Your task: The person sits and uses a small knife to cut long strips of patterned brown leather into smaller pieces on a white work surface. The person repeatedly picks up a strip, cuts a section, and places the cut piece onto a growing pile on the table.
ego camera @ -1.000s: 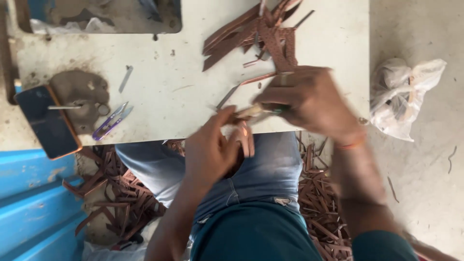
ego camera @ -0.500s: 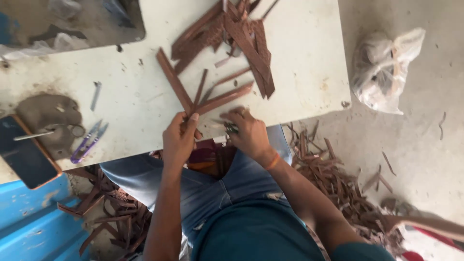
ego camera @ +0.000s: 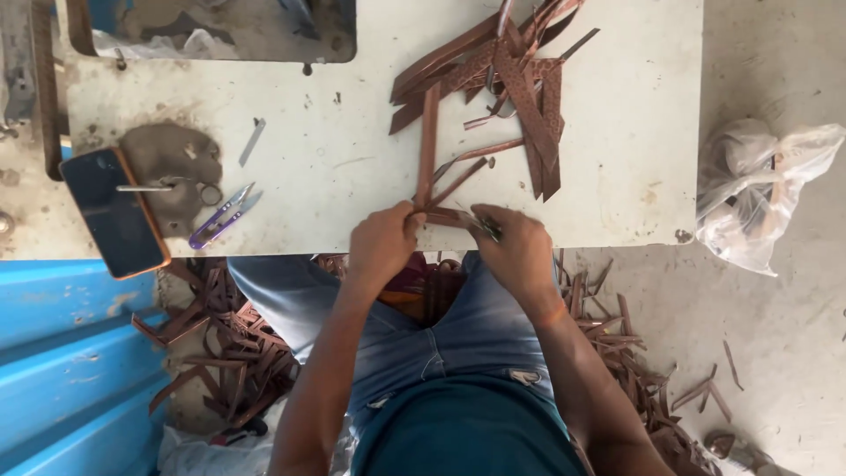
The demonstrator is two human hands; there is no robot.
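A long brown leather strip [ego camera: 428,145] lies flat on the white table, running away from the near edge; its near end is pinched between both hands.

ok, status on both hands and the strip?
Left hand pinching brown strip at table edge. Right hand on strip's near end, small metal tool in grip. Strip pile beyond, nothing blocking.
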